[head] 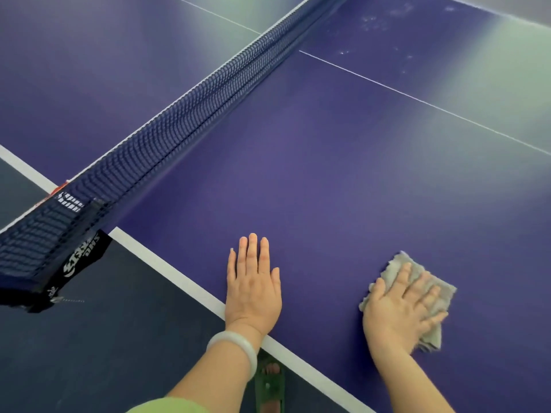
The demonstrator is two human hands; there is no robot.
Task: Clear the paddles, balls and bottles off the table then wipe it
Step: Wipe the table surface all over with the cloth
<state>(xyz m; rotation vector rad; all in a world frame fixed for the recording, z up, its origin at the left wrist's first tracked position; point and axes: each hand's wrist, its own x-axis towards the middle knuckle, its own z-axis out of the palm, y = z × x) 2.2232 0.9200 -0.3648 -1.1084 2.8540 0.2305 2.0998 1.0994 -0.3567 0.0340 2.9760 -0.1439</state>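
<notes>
**Both hands flat on the table, cloth under the right**

Nearest the camera, a light green sleeve [170, 405] covers the left upper arm, and a pale bangle [235, 351] circles the left wrist just off the table's edge. Below that wrist, down on the dark floor [104, 338], a foot in a green sandal [269, 383] shows.

On the purple table [328, 174], the left hand [253, 287] lies flat and empty, fingers straight and close together, its heel on the white edge line [185, 281]. To its right, further in from the table's edge, the right hand [402, 308] presses palm-down with fingers spread on a crumpled grey cloth [417, 293], whose edges stick out beyond the fingertips and beside the wrist.

A dark blue net [179, 126] crosses the table to the left of both hands, its clamp [71, 263] hanging over the table's edge. Whitish smudges [375, 22] mark the table's far side, beyond a thin white centre line [417, 99].
</notes>
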